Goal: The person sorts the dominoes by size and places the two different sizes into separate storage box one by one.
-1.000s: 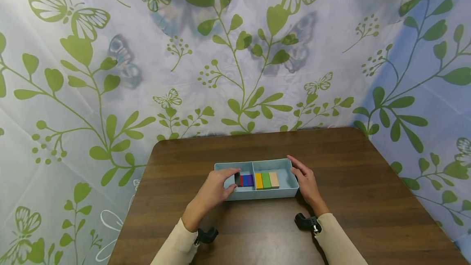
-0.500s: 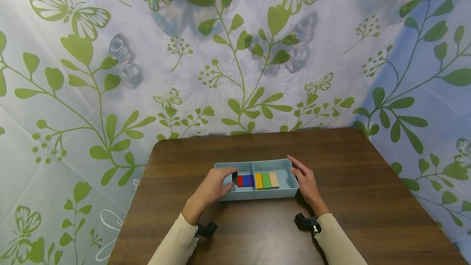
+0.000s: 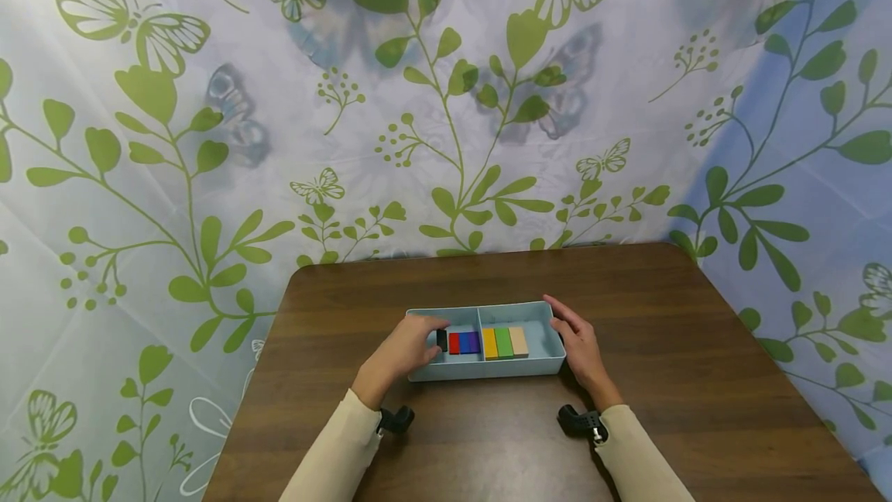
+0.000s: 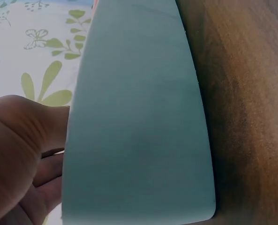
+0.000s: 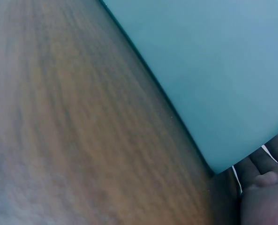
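A light blue two-compartment tray [image 3: 523, 368] stands on the table. In its left compartment, my left hand [image 3: 395, 348] pinches a small black block [image 3: 442, 340] between thumb and forefinger. A narrow gap parts it from a row of red [image 3: 454, 343], blue [image 3: 464, 342] and purple [image 3: 475, 342] blocks. The right compartment holds yellow [image 3: 491, 343], green [image 3: 504, 342] and tan [image 3: 519, 342] blocks side by side. My right hand [image 3: 581, 343] rests against the tray's right end, fingers fairly straight. Both wrist views show mostly the tray's outer wall [image 4: 139, 117], which hides the blocks.
The brown wooden table [image 3: 488, 440] extends around the tray on all sides. Behind it hangs a curtain [image 3: 446, 99] with a leaf and butterfly print. A black wrist camera mount [image 3: 397, 420] sits at the left wrist, another [image 3: 580, 421] at the right.
My left hand has shifted slightly left with the black block, away from the red block, and a gap now shows between them. The right hand and the tray stay put.
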Demonstrator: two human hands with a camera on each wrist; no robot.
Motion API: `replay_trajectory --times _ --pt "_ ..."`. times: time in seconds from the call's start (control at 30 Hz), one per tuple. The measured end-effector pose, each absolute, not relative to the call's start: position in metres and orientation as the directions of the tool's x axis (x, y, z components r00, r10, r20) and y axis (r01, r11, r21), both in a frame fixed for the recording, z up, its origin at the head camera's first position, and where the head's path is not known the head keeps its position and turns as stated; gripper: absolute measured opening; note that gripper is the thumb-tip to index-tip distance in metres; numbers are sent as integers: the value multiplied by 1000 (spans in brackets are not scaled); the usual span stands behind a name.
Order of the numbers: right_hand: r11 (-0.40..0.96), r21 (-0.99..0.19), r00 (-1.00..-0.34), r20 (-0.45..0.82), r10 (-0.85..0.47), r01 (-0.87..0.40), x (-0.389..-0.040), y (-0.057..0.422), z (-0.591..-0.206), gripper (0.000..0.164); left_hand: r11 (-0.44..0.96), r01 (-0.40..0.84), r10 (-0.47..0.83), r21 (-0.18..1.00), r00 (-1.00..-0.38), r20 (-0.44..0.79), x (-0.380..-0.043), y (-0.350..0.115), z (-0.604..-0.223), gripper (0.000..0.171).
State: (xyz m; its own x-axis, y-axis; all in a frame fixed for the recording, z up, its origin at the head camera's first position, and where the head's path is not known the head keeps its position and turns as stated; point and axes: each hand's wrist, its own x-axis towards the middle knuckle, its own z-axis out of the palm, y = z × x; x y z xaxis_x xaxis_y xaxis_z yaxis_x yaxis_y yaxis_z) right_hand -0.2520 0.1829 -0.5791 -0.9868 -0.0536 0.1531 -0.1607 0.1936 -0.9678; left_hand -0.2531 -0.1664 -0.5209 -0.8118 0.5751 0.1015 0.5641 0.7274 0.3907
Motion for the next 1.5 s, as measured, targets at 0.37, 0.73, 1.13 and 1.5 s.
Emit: replay_trajectory --times 0.37,0.73,1.13,1.5 --pt "194 -967 -986 157 -54 -164 -252 182 -579 43 750 565 595 344 -803 22 -267 -161 -529 41" --pt "201 -965 -985 161 -55 -168 -252 183 -579 43 782 550 581 293 -814 -21 -274 -152 -534 38" --pt "194 -966 -986 160 -56 -168 -253 183 -581 43 800 516 564 307 -822 -86 -274 -147 -532 36" --pt "206 -963 -985 165 -54 -172 -253 183 -582 43 802 516 564 301 -820 -98 -277 -148 -533 37"
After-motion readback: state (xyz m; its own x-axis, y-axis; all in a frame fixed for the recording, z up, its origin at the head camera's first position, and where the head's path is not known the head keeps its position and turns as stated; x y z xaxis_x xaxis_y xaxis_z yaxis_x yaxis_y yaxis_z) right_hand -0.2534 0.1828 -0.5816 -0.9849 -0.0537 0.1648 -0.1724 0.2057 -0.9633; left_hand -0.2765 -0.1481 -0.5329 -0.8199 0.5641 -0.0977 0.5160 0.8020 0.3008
